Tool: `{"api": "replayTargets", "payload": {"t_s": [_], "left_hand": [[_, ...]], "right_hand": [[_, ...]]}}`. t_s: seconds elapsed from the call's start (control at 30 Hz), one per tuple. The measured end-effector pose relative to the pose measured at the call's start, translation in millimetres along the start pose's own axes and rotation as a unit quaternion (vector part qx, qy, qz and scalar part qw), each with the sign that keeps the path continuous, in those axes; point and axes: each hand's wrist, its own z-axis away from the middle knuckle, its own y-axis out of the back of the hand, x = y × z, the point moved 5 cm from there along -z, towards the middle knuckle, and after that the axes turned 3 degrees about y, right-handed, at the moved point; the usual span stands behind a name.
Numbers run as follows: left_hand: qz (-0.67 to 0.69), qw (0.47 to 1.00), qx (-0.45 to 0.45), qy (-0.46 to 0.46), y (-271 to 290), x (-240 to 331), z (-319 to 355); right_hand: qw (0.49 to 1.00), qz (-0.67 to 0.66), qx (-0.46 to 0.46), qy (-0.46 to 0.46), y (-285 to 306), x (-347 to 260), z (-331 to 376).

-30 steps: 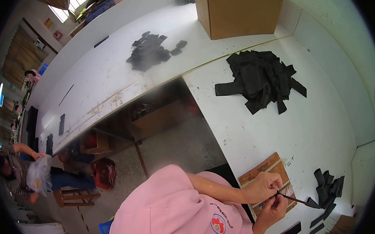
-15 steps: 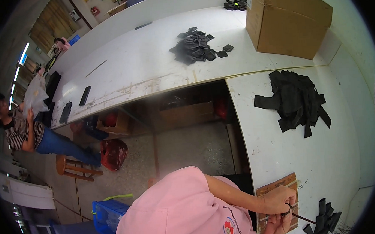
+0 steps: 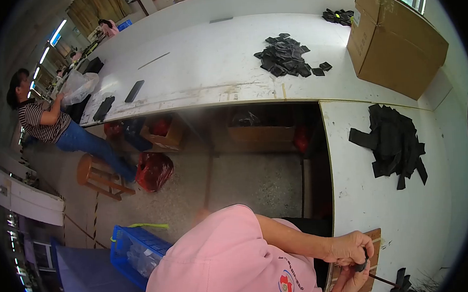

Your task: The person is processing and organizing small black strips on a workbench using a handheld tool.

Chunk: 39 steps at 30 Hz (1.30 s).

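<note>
My left hand (image 3: pixel 351 247) is closed in a pinch on a small black strip piece (image 3: pixel 362 265) over a wooden board (image 3: pixel 377 244) at the lower right. Just below it, my right hand (image 3: pixel 352 282) has its fingers closed around the same piece from the other side. A thin dark rod (image 3: pixel 382 280) runs from beside the fingers toward a small pile of black strips (image 3: pixel 400 283) at the lower right. Much of the piece is covered by my fingers.
Farther up the white table (image 3: pixel 349 192) lies a larger heap of black strips (image 3: pixel 397 144). Black squares (image 3: pixel 285 57) and a cardboard box (image 3: pixel 399 39) sit on the back table. A blue basket (image 3: pixel 136 248) is at left. A person in a striped shirt (image 3: pixel 42 120) holds a clear bag (image 3: pixel 80 86).
The view has shifted, so tables and piles appear farther right or lower. My hands stay together over the board, and the black piece now stands more upright between the fingers.
</note>
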Motion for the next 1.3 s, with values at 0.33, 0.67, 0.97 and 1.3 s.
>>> {"api": "replayTargets", "payload": {"t_s": [0.33,0.67,0.97,1.3], "left_hand": [[-0.345,0.909,0.027,-0.234,-27.3,9.1,28.0],[-0.401,0.853,0.186,-0.276,-1.3,-3.3,33.7],[-0.202,0.970,0.119,-0.069,8.4,-18.8,37.5],[0.091,0.965,-0.190,0.154,-43.6,-29.8,62.3]], "right_hand": [[0.985,0.054,-0.042,0.156,8.0,-7.1,2.5],[0.933,0.257,0.031,0.251,-6.2,-19.3,28.4],[0.987,0.078,0.029,0.141,-2.2,5.8,36.1],[0.990,-0.138,0.007,0.011,5.4,44.6,49.9]]}}
